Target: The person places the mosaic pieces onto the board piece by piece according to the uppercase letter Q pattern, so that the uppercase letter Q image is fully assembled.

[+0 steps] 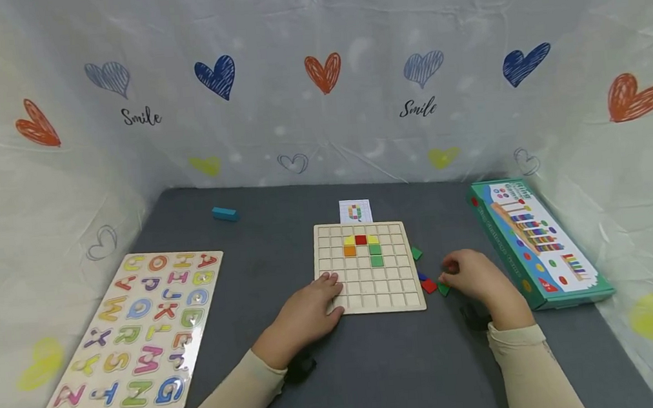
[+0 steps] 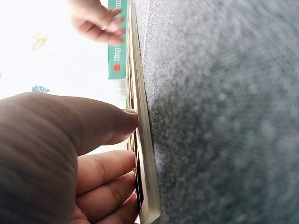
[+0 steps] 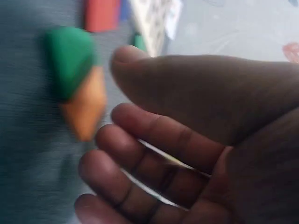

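Note:
My left hand [image 1: 310,304] rests on the lower left corner of a wooden grid board [image 1: 410,298], its fingers on the top and the thumb at the near edge. Coloured tiles sit in the board's upper cells: a red one [image 1: 361,240] between two yellow ones, an orange one [image 1: 350,251] on the left, two green ones [image 1: 376,260] on the right. Right of the board, my right hand [image 1: 475,276] hovers over loose tiles, thumb and fingers apart with nothing between them. Below its fingertips lie a green tile [image 3: 70,60] and an orange tile [image 3: 88,109], touching.
A red tile [image 1: 429,286], a blue tile [image 1: 422,276] and another green tile [image 1: 416,253] lie by the board's right edge. Behind the board is a pattern card [image 1: 364,204]. An alphabet puzzle [image 1: 156,296] lies left, a green box [image 1: 540,243] right, a blue block [image 1: 225,213] far left.

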Motion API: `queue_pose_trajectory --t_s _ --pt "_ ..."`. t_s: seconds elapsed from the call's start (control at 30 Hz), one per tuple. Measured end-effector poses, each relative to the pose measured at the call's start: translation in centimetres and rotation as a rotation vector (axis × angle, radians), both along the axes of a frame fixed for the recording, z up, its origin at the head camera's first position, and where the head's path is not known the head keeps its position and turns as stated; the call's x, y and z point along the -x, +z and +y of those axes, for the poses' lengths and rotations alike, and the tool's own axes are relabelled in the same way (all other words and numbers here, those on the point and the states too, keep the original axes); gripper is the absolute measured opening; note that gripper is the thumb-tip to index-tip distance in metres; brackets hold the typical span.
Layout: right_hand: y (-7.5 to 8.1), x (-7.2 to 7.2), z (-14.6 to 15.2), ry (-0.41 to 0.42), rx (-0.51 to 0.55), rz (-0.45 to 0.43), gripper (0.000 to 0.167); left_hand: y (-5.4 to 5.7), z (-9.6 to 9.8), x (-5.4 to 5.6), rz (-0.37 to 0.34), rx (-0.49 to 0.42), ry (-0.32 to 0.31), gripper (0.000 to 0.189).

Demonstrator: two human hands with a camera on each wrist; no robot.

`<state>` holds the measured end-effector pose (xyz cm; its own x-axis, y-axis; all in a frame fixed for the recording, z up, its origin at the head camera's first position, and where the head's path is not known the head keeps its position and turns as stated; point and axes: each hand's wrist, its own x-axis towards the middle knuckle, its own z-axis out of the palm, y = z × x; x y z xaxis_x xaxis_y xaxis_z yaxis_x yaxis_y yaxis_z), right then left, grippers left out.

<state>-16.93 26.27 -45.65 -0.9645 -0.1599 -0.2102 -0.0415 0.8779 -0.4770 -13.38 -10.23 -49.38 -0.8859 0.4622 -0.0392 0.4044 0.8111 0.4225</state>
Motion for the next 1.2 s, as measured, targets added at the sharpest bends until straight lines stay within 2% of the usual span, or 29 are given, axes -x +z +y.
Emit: queue_pose_trajectory --t_s 0.17,0.6,0.87,1.03,1.2 --pt "-1.1 -0.9 -0.2 -0.048 -0.017 0.001 0.030 0.0 0.0 -0.1 0.012 0.002 0.000 0.054" --pt "-1.4 -1.9 -1.1 -0.153 -0.014 0.038 0.029 -0.2 0.0 0.0 0.020 0.010 0.001 0.054" --pt "-1.8 -2.1 -1.8 -0.160 0.023 0.096 0.021 -0.3 -0.1 -0.1 0.021 0.012 -0.003 0.054" --pt "-1.5 -2.1 -2.1 -0.148 0.019 0.180 0.018 -0.4 -0.1 0.0 0.024 0.010 -0.007 0.054" --pt "-0.4 -1.2 -3.2 -0.108 0.025 0.299 0.020 -0.4 -0.1 0.1 0.030 0.003 -0.010 0.054"
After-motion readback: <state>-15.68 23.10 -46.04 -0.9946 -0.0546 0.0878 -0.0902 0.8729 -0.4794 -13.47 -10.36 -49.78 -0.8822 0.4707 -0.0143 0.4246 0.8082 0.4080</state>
